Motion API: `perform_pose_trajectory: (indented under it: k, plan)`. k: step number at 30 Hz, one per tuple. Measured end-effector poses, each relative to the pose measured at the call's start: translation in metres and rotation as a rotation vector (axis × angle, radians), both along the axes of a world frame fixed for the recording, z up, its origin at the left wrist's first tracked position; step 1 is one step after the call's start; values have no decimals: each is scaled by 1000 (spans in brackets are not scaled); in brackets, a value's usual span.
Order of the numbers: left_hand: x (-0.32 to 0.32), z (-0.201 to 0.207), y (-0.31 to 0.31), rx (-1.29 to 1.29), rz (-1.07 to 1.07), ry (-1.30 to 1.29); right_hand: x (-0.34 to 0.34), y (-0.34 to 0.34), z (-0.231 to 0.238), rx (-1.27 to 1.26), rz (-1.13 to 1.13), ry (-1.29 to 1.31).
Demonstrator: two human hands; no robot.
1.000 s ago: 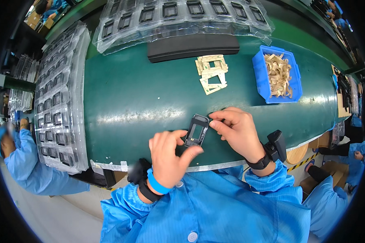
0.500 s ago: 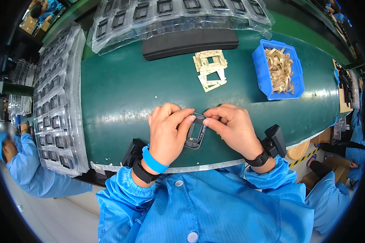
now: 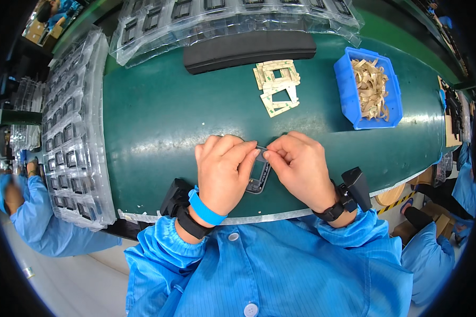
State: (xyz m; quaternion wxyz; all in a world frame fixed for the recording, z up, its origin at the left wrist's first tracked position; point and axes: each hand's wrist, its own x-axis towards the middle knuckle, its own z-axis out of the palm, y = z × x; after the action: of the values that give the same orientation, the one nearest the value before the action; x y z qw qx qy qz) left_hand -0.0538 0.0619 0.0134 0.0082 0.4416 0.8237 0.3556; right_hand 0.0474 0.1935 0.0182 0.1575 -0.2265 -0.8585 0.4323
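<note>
A dark rectangular plastic frame (image 3: 257, 183) with an open middle is tilted over the green table in front of me. My left hand (image 3: 221, 165) pinches its far end between thumb and forefinger. At the far right corner of the same frame, the thumb and forefinger of my right hand (image 3: 301, 166) are pressed together. Whether they grip the frame's edge or something small on it is hidden by the fingertips. Beyond my hands lie several cream, frame-shaped adhesive sheets (image 3: 274, 109) with green marks, stacked unevenly.
A blue bin (image 3: 348, 95) of tan paper strips (image 3: 373, 87) stands at the far right. A long black padded block (image 3: 248, 53) lies at the back. Clear trays with dark frames fill the left side (image 3: 101, 158) and the back (image 3: 238, 22). A co-worker's blue sleeve (image 3: 37, 203) shows at left.
My right fingertips have closed more tightly at the frame's far corner. Both hands and the frame have shifted very slightly; the view has moved a little too.
</note>
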Motion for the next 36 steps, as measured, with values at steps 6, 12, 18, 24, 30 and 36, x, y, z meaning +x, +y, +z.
perform_pose_trajectory:
  k: [6, 12, 18, 24, 30, 36]
  plan:
    - [4, -4, -1, 80, 85, -153, 0, 3, 2, -22, 9, -4]
    - [28, 7, -18, 74, -18, 19, 10, 0, 3, -18, -114, -65]
    - [40, -4, -33, -21, -46, 266, 25, -4, 15, -11, 6, -191]
    - [38, -8, -41, -13, -24, 291, 28, -7, 11, 267, 141, 39]
    - [40, -10, -41, 8, 1, 278, 32, -10, 10, 479, 342, -17]
    - [39, -10, -42, 2, -24, 292, 27, -10, 14, 397, 359, -10]
